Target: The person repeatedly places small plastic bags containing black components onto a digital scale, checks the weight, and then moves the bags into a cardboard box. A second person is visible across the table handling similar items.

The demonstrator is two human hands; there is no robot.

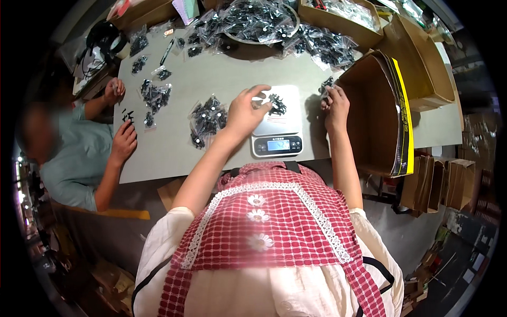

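Note:
On the white digital scale lies a clear plastic bag of small black parts. My left hand is over the left side of the scale pan, thumb and fingers curved apart beside that bag. I cannot tell whether the fingertips touch it. Right of the scale, my right hand pinches another small bag of black parts just above the table, next to the open cardboard box. Left of my left forearm lies a pile of filled bags.
A big heap of filled bags covers the table's far side, partly in a round tray. The large cardboard box with a yellow edge stands at the right. At the left, a co-worker's hands are near loose black parts and more bags.

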